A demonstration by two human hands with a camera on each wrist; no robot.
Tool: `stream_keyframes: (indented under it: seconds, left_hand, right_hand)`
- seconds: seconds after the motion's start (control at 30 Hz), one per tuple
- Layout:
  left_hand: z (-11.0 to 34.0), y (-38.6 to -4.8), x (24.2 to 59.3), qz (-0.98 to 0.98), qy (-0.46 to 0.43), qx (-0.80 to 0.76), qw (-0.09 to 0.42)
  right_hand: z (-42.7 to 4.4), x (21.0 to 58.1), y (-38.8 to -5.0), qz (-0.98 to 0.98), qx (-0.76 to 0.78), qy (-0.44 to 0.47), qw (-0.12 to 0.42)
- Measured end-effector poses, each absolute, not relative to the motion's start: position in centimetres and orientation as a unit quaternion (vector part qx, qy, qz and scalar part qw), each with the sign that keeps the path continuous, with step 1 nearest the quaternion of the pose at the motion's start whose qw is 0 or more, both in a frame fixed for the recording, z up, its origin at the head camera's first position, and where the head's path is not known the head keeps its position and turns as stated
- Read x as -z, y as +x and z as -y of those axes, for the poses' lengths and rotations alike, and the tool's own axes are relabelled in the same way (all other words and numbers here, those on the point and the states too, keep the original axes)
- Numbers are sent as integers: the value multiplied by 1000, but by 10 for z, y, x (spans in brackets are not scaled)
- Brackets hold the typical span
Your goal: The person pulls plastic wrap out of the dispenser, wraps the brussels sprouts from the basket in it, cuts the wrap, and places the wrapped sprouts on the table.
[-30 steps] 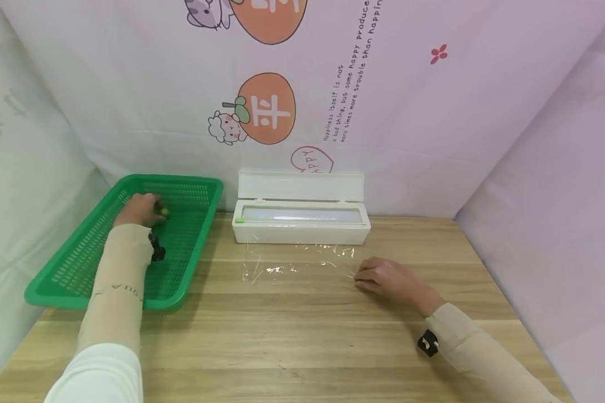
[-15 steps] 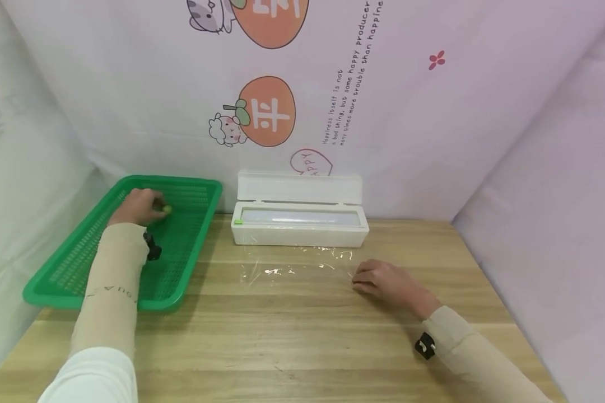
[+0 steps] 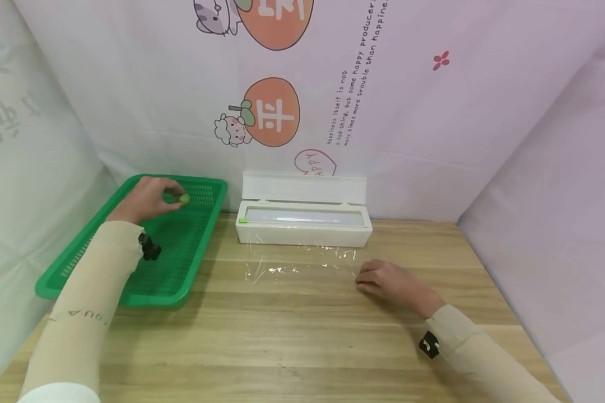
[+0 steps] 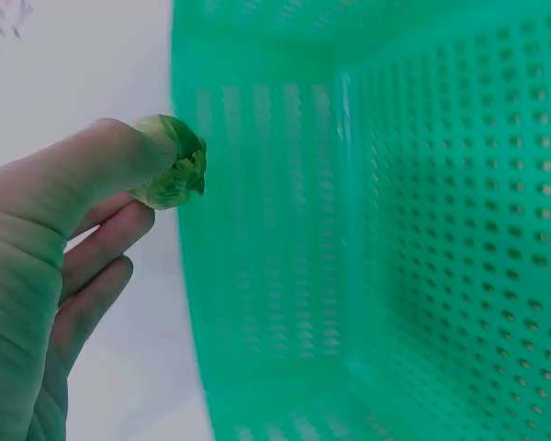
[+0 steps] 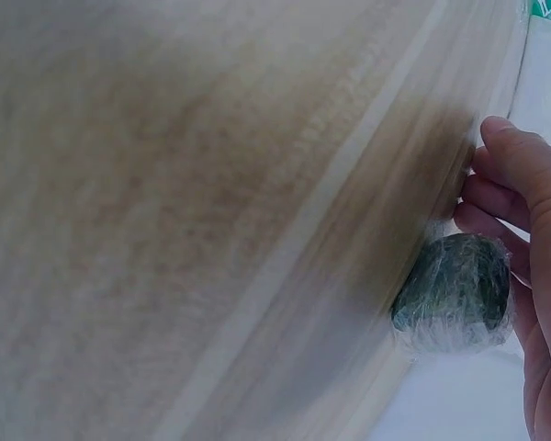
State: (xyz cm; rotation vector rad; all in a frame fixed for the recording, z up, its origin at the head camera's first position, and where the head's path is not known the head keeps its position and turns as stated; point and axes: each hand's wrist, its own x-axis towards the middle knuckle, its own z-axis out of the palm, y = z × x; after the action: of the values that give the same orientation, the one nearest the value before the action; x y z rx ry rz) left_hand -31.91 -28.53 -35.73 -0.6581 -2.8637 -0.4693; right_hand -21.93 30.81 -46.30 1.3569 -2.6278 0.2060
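Observation:
My left hand (image 3: 148, 198) is raised over the far end of the green plastic basket (image 3: 201, 246). It pinches a small green Brussels sprout (image 4: 173, 163) between thumb and fingers. In front of the white cling film dispenser (image 3: 302, 234), its lid up, a clear sheet of cling film (image 3: 282, 270) stretches onto the table. My right hand (image 3: 393, 282), at the sheet's right edge, has its thumb and fingers drawn together on the film. A dark green lump wrapped in clear film (image 5: 455, 294) sits close by the right fingers in the right wrist view; the head view does not show it.
A light wood table (image 3: 282, 347) carries everything. White printed fabric (image 3: 393, 123) stands behind it and on both sides. The basket lies against the left fabric, and the dispenser stands against the back.
My left hand has lifted the Brussels sprout and moved a little right and away from the basket's bottom. My right hand and the film stay nearly still.

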Motion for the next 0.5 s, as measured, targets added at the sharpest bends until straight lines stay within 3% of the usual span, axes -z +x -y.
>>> stream_keyframes:
  seconds: [0.5]
  left_hand:
    - [228, -257, 311, 932, -274, 171, 165]
  right_hand:
    - [-306, 461, -217, 882, -63, 459, 81]
